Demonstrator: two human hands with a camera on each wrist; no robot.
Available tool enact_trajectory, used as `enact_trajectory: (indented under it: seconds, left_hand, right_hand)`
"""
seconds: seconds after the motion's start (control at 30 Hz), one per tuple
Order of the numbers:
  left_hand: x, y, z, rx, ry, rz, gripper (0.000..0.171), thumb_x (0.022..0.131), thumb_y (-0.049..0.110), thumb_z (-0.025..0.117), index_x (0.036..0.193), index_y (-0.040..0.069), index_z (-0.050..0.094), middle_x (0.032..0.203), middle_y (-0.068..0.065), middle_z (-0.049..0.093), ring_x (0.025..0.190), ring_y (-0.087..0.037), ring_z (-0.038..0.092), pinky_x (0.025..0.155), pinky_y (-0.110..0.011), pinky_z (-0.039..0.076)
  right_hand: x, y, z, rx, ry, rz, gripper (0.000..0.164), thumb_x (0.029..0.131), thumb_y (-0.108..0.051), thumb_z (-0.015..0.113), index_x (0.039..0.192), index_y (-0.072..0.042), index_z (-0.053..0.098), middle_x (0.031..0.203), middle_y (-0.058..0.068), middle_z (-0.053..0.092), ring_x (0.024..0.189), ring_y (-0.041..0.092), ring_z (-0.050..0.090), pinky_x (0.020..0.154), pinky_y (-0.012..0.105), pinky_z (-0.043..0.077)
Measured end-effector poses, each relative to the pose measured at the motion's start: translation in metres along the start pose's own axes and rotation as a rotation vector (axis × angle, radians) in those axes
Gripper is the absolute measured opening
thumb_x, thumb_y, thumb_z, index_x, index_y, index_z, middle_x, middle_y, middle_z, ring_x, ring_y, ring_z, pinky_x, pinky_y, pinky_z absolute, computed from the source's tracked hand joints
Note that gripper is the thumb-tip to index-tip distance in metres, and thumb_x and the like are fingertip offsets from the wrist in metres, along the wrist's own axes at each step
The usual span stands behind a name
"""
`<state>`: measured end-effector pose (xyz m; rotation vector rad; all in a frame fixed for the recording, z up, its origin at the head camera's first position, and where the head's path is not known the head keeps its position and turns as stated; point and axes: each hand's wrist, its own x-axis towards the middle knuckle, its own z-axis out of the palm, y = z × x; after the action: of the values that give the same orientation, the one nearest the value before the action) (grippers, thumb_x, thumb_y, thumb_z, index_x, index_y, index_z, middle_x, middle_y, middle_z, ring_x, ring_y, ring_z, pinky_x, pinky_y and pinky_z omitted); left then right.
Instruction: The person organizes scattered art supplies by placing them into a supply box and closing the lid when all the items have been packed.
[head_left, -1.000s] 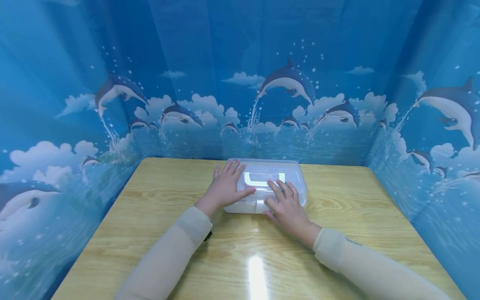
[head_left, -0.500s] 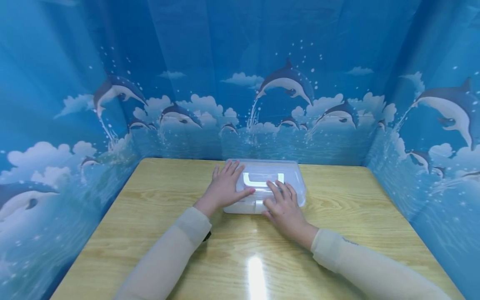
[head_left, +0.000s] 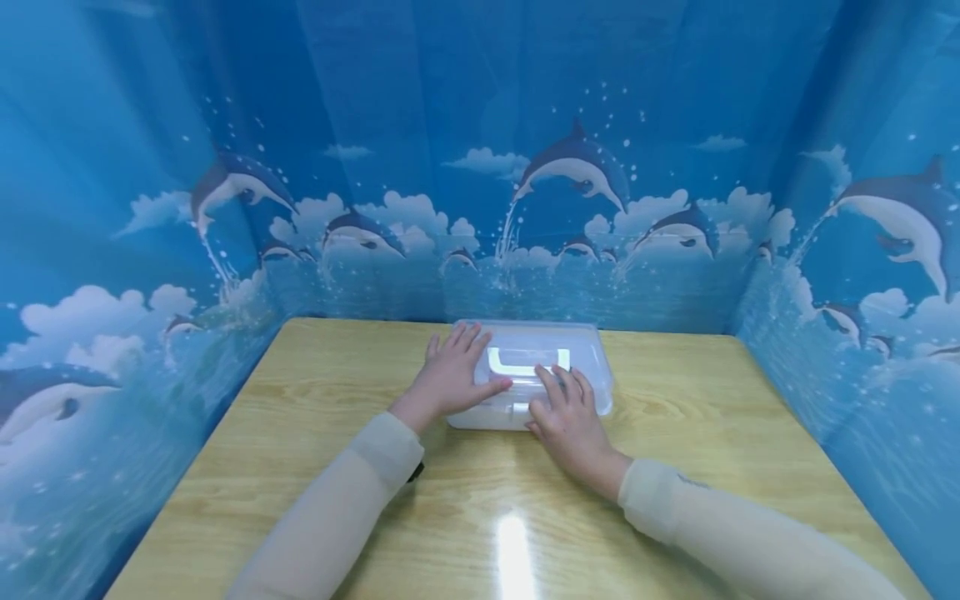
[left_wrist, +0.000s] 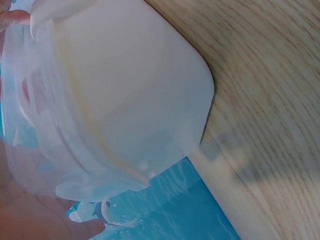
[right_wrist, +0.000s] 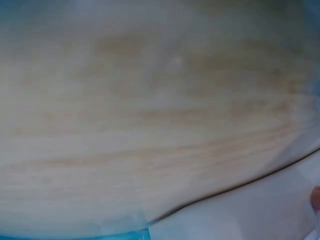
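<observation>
A translucent plastic box (head_left: 536,333) with a closed lid sits at the table's back edge. Its white handle (head_left: 517,369) lies folded on the lid and a latch (head_left: 520,412) is at the front. My left hand (head_left: 448,377) rests spread on the lid's left part. At the front right, my right hand (head_left: 573,429) has bent fingers on the lid and its thumb and index finger around the latch. The left wrist view shows the box's whitish wall (left_wrist: 135,85) and a finger (left_wrist: 15,19) at the latch. Only a fingertip (right_wrist: 316,198) shows in the right wrist view.
The box stands on a wood-grain table (head_left: 315,433). Behind the table and along both sides hangs a blue curtain (head_left: 480,275) printed with dolphins. Light glares off the tabletop near the front.
My right hand has shifted very slightly to the left at the latch. The left hand and the box keep their places.
</observation>
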<state>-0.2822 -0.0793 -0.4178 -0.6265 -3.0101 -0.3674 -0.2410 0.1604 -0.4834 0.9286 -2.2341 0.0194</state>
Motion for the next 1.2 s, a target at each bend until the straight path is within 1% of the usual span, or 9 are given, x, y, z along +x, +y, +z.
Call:
enact_trajectory:
  seconds: [0.1, 0.27, 0.4, 0.67, 0.77, 1.0, 1.2]
  left_hand:
    - [0.0, 0.002, -0.002, -0.003, -0.011, -0.002, 0.097, 0.089, 0.081, 0.039, 0.161, 0.019, 0.022, 0.167, -0.006, 0.012, 0.154, -0.03, 0.003, 0.117, -0.065, 0.002]
    - [-0.001, 0.004, -0.004, -0.005, 0.001, 0.002, 0.096, 0.089, 0.081, 0.04, 0.16, 0.018, 0.025, 0.167, -0.008, 0.015, 0.154, -0.03, 0.004, 0.117, -0.065, 0.004]
    - [-0.002, 0.004, -0.004, -0.012, 0.008, 0.007, 0.096, 0.089, 0.081, 0.04, 0.16, 0.017, 0.025, 0.167, -0.008, 0.015, 0.154, -0.031, 0.005, 0.117, -0.065, 0.004]
    - [-0.003, 0.003, -0.003, -0.016, 0.008, 0.009, 0.096, 0.089, 0.08, 0.04, 0.16, 0.018, 0.025, 0.167, -0.01, 0.016, 0.154, -0.032, 0.007, 0.117, -0.066, 0.004]
    - [-0.003, 0.003, -0.003, -0.015, 0.008, 0.007, 0.096, 0.089, 0.08, 0.041, 0.16, 0.018, 0.025, 0.167, -0.009, 0.016, 0.154, -0.032, 0.007, 0.117, -0.066, 0.004]
    - [-0.002, 0.003, -0.002, -0.025, 0.002, 0.001, 0.096, 0.089, 0.08, 0.041, 0.16, 0.018, 0.025, 0.167, -0.008, 0.015, 0.154, -0.031, 0.005, 0.117, -0.066, 0.004]
    - [-0.001, 0.003, -0.002, -0.036, 0.001, -0.007, 0.095, 0.089, 0.079, 0.043, 0.161, 0.019, 0.025, 0.167, -0.007, 0.014, 0.154, -0.03, 0.004, 0.117, -0.065, 0.003]
  right_hand:
    - [-0.001, 0.0, 0.0, -0.013, 0.0, -0.004, 0.044, 0.074, -0.034, 0.086, 0.088, -0.009, 0.052, 0.143, 0.025, 0.046, 0.128, 0.05, 0.044, 0.106, 0.066, 0.031]
    - [0.0, 0.0, -0.002, -0.03, -0.017, 0.001, 0.045, 0.075, -0.035, 0.085, 0.088, -0.009, 0.051, 0.144, 0.025, 0.045, 0.129, 0.049, 0.043, 0.106, 0.066, 0.032]
    - [0.001, -0.002, -0.004, -0.012, -0.031, 0.019, 0.045, 0.074, -0.032, 0.087, 0.088, -0.009, 0.052, 0.145, 0.026, 0.045, 0.13, 0.05, 0.042, 0.107, 0.066, 0.03]
    - [0.003, -0.007, -0.012, 0.015, -0.12, 0.061, 0.041, 0.076, -0.023, 0.087, 0.09, -0.008, 0.051, 0.147, 0.026, 0.04, 0.132, 0.05, 0.038, 0.111, 0.065, 0.025]
    - [0.004, -0.008, -0.014, 0.019, -0.141, 0.077, 0.04, 0.076, -0.021, 0.086, 0.091, -0.008, 0.052, 0.148, 0.026, 0.04, 0.133, 0.05, 0.038, 0.112, 0.065, 0.024]
    - [0.007, -0.009, -0.019, 0.038, -0.141, 0.096, 0.037, 0.078, -0.016, 0.085, 0.09, -0.008, 0.051, 0.147, 0.025, 0.042, 0.132, 0.05, 0.04, 0.112, 0.065, 0.025]
    - [0.009, -0.008, -0.023, 0.051, -0.144, 0.097, 0.031, 0.08, -0.01, 0.081, 0.09, -0.009, 0.052, 0.146, 0.025, 0.044, 0.132, 0.05, 0.041, 0.111, 0.065, 0.027]
